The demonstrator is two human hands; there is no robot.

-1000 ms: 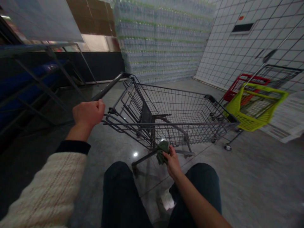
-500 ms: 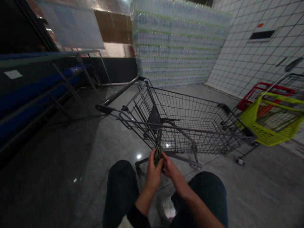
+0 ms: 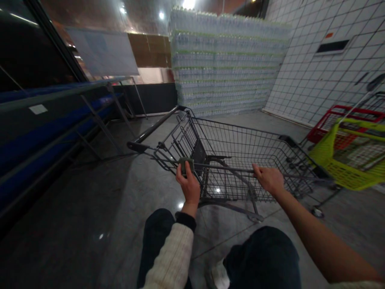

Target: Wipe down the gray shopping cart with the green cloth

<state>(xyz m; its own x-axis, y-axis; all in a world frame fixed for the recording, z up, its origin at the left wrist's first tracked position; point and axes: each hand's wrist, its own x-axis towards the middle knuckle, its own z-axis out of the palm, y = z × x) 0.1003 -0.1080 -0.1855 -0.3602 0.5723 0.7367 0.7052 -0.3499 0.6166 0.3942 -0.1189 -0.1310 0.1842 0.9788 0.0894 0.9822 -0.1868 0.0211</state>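
A grey wire shopping cart (image 3: pixel 234 138) stands side-on before my knees, its push handle toward the left. My left hand (image 3: pixel 189 186) holds a small folded dark green cloth (image 3: pixel 187 165) against the near top rail, close to the cart's handle end. Farther right along that same rail, my right hand (image 3: pixel 270 178) is closed around the bar. Through the wires the cart's basket shows nothing inside it.
A yellow plastic basket cart (image 3: pixel 345 176) and a red one (image 3: pixel 321 124) stand at the right. Wrapped bottle packs (image 3: pixel 228 60) are stacked behind, beside a white tiled wall (image 3: pixel 313 76). A metal-framed rack with blue shelves (image 3: pixel 99 104) runs along the left.
My hands have parted from holding the cloth together in front of the cart. The left has brought the cloth up onto the rail; the right has moved right and taken hold of the rail.
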